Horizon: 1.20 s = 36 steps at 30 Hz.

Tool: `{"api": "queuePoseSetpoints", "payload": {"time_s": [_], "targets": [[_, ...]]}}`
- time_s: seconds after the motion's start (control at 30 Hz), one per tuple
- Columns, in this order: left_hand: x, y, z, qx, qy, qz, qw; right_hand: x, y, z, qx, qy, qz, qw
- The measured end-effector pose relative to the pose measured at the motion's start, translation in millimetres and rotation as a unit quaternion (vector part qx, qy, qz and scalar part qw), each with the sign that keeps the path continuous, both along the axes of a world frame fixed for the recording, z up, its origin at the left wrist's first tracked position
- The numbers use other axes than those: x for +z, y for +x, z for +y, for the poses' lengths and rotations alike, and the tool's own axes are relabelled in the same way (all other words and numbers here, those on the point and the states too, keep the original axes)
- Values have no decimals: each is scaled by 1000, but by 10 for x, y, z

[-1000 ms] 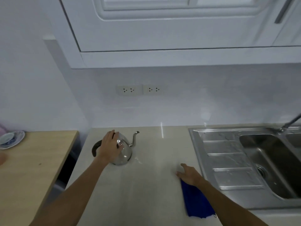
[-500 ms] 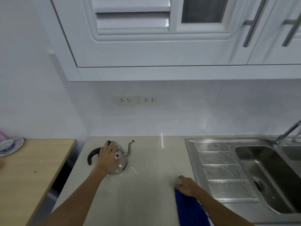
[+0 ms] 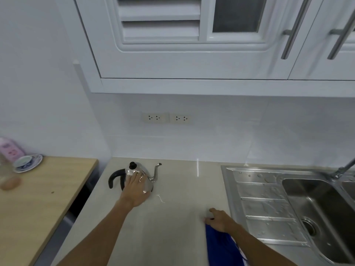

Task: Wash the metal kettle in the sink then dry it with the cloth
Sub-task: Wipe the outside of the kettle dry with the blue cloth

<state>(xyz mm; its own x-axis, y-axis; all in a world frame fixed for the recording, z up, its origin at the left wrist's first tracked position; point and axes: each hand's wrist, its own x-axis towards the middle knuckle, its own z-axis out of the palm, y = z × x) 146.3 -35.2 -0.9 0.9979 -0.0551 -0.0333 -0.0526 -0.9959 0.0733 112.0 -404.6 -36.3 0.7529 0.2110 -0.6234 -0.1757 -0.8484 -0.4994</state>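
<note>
The metal kettle (image 3: 134, 170) stands upright on the pale counter (image 3: 172, 189), at the back left. It has a black lid knob, a black handle pointing left and a thin spout pointing right. My left hand (image 3: 136, 191) lies flat against the kettle's near side, fingers straight, and leaves the lid uncovered. The blue cloth (image 3: 221, 248) lies at the counter's front edge beside the sink. My right hand (image 3: 219, 219) rests on its far end, with the fingers reaching onto the counter. The steel sink (image 3: 265, 204) fills the right side, its drainboard wet.
A faucet (image 3: 343, 169) rises behind the sink basin. On the left is a wooden table (image 3: 48, 189) with a cup on a saucer (image 3: 27, 163), a pink bottle (image 3: 9, 150) and a jar; a dark gap separates it from the counter. White wall cabinets hang overhead.
My left hand has slid off the kettle's lid down onto its near side, exposing the knob. My right hand stays on the cloth. The view has tilted upward.
</note>
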Motion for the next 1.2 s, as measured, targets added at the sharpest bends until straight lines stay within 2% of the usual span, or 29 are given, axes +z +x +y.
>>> {"api": "queuePoseSetpoints", "payload": {"time_s": [0.43,0.67,0.9,1.07,1.13,1.2], "targets": [[25,-234,-141,22,-27,20,999,70,18,-99,32,4,-14,999],[79,-253,-3,58,-47,28,997,-165,-176,-200,40,-5,-9,999],[88,-79,294,58,-78,7,995,-638,-407,-125,97,-147,-39,984],[76,38,478,46,-90,-60,993,-948,-656,-17,77,-238,-126,960],[34,84,598,32,-99,-74,992,-1241,-719,40,36,-258,-168,951],[-34,166,758,20,-109,-74,991,-1291,-770,123,2,-272,-149,951]]}}
